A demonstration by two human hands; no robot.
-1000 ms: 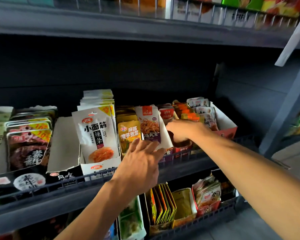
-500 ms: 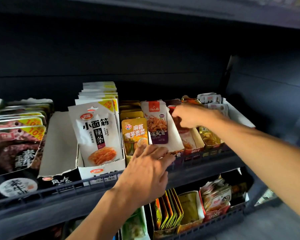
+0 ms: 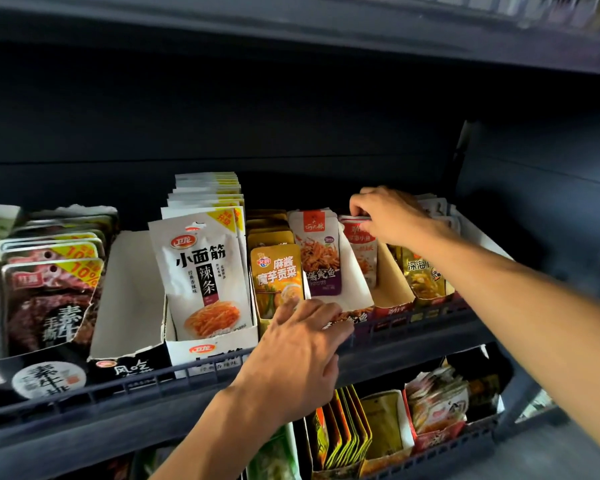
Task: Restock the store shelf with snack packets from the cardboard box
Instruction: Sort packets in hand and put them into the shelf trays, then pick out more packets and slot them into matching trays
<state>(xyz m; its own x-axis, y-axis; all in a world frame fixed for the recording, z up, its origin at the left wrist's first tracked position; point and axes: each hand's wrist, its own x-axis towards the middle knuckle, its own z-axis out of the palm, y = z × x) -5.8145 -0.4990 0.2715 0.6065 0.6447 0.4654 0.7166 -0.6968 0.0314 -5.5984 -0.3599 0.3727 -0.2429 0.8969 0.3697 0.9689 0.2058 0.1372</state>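
Note:
My right hand (image 3: 387, 216) reaches over the middle shelf and pinches the top edge of the red-and-white snack packets (image 3: 361, 252), which stand upright in a display carton. My left hand (image 3: 302, 344) lies with straight fingers against the front of the cartons that hold the yellow packets (image 3: 278, 275) and the purple-and-white squid packets (image 3: 321, 258). It holds nothing. The cardboard supply box is out of view.
A wire rail (image 3: 118, 389) runs along the shelf front. Left of my hands stand tall white packets (image 3: 201, 271), an empty white carton (image 3: 129, 292) and dark packets (image 3: 49, 299). Gold packets (image 3: 421, 275) sit under my right forearm. A lower shelf holds more packets (image 3: 340, 434).
My right hand has risen from low among the packets to the top edge of the red-and-white ones. My left hand has stayed on the carton fronts. The view has tilted down.

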